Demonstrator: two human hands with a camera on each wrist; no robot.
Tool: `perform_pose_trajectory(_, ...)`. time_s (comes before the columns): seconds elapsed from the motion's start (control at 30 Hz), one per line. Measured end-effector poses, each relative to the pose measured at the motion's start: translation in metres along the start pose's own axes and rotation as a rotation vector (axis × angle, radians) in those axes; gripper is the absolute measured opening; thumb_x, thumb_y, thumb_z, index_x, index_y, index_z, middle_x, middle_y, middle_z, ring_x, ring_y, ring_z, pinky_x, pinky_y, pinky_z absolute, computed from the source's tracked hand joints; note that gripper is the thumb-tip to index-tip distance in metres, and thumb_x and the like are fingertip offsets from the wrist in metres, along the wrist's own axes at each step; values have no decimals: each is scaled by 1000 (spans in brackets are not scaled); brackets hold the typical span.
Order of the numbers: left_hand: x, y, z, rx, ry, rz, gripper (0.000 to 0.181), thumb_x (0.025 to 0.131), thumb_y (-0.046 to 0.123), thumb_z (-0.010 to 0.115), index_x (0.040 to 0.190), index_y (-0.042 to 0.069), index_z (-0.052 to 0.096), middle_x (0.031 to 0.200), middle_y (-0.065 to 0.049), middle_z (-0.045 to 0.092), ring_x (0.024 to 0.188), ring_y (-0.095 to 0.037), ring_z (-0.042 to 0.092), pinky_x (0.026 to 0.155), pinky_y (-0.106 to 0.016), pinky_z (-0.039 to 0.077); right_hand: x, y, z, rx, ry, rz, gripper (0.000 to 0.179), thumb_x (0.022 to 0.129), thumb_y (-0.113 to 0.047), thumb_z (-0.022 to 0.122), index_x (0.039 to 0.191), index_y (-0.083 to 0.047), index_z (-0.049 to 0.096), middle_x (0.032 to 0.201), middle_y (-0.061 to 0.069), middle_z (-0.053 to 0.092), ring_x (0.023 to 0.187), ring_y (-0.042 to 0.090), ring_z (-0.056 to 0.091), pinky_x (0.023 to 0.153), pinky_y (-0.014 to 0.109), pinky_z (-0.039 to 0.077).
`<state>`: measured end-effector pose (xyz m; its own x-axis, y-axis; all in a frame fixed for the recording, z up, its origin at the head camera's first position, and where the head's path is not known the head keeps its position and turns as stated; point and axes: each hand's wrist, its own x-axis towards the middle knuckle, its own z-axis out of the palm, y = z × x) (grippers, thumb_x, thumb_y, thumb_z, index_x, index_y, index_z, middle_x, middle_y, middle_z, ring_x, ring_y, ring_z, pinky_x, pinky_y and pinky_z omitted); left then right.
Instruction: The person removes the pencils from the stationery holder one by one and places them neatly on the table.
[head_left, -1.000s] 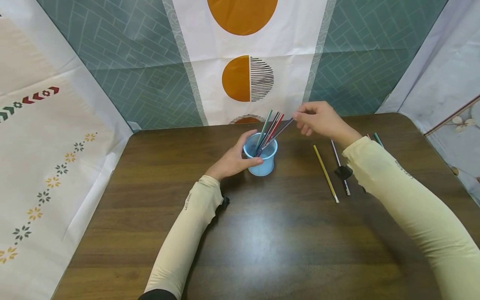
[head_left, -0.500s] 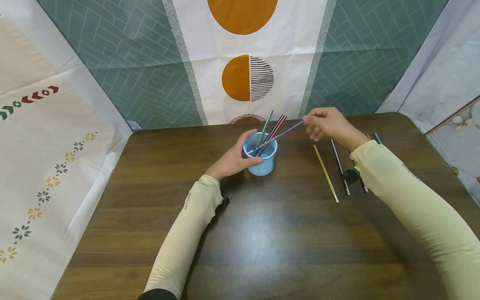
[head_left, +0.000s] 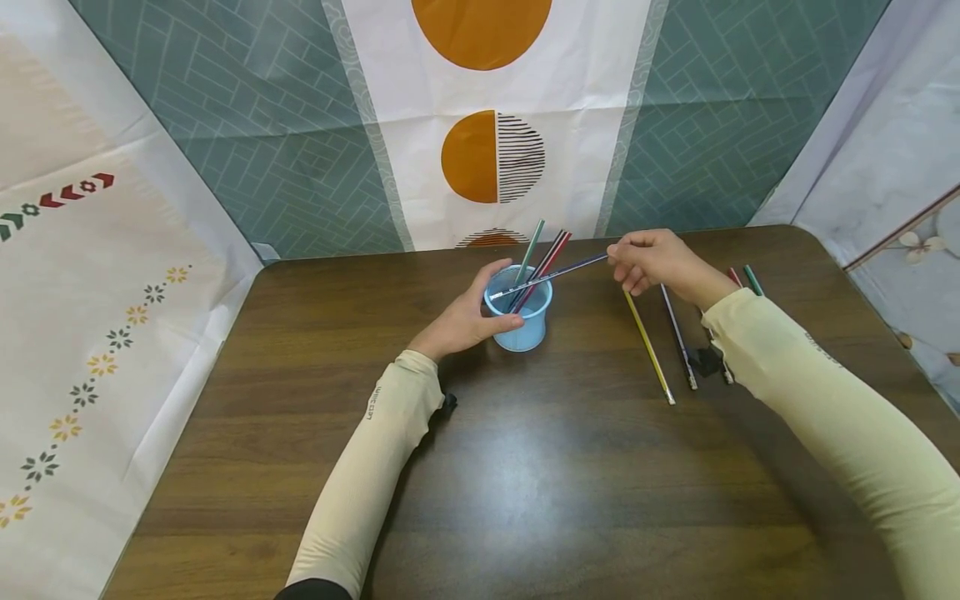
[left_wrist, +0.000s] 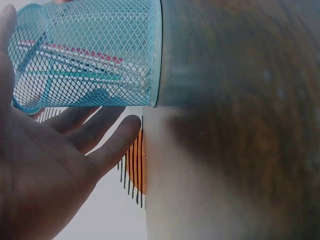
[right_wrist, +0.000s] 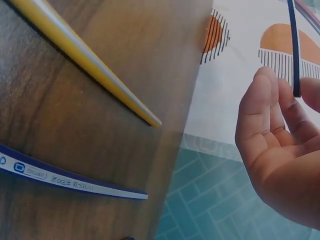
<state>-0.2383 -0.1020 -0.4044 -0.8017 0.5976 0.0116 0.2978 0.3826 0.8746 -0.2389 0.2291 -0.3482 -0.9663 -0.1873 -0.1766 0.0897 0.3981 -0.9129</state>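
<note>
A light blue mesh pencil cup (head_left: 521, 337) stands on the table with several pencils leaning in it, a green one (head_left: 531, 246) among them. My left hand (head_left: 467, 321) holds the cup from its left side, thumb in front and fingers round the back. In the left wrist view, pencils show through the mesh (left_wrist: 100, 85). To the right, my right hand (head_left: 654, 265) pinches one end of a dark pencil (head_left: 577, 267) between thumb and fingertips. That pencil slants low across the cup's mouth, its silvery far end within the rim. In the right wrist view, its dark end (right_wrist: 295, 55) meets the fingertips.
Below the right hand lie a yellow pencil (head_left: 648, 346) and a blue-and-white pencil (head_left: 678, 337), roughly side by side. Farther right, a red pencil (head_left: 733, 276) and a green pencil (head_left: 753, 281) are partly hidden by the sleeve. A patterned cloth (head_left: 585, 167) hangs behind the table.
My right hand has moved right and slightly down, and the dark pencil has tilted from steep to nearly level, apart from the other pencils' upper ends. The left hand stays on the cup.
</note>
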Motion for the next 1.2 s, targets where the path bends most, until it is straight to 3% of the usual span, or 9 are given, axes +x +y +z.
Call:
perform_pose_trajectory(0.33,1,0,0,-15,-2,28,90,81,46,76,148,43,17,140,0,40,121,-22,46,99,-48,40,-10,-4,-16,122,72,-70,22,96,-27,62,101,-5,65,85,11,65,67,22,64,63,34,56)
perform_pose_trajectory(0.5,1,-1,-1,-17,-1,31,90,80,47,76,149,42,17,138,0,42,119,-22,47,98,-47,40,-15,-9,-26,205,110,-100,27,94,-26,65,106,-2,63,87,10,65,68,22,64,62,33,56)
perform_pose_trajectory(0.7,1,-1,-1,-20,-2,32,93,80,50,75,150,38,16,138,0,41,118,-22,47,96,-48,42,-21,-12,-38,429,105,-187,26,93,-18,67,106,3,62,86,12,66,66,23,64,60,32,55)
perform_pose_trajectory(0.93,0,0,0,-11,0,18,89,80,51,75,147,47,17,138,1,41,118,-22,47,96,-47,41,-28,-12,-51,633,116,-331,15,94,-6,63,102,6,63,84,16,67,62,26,65,57,33,55)
perform_pose_trajectory(1.07,1,0,0,-13,0,23,90,80,50,75,148,43,17,138,1,42,117,-22,48,96,-47,42,-31,-13,-57,657,142,-379,13,93,-3,62,101,8,64,84,15,65,62,26,64,57,34,55)
perform_pose_trajectory(1.2,1,-1,-1,-24,-2,31,90,81,49,75,149,40,17,137,1,42,117,-21,48,96,-46,42,-33,-16,-60,607,166,-395,13,92,-2,63,99,9,64,87,14,63,62,25,64,55,33,54)
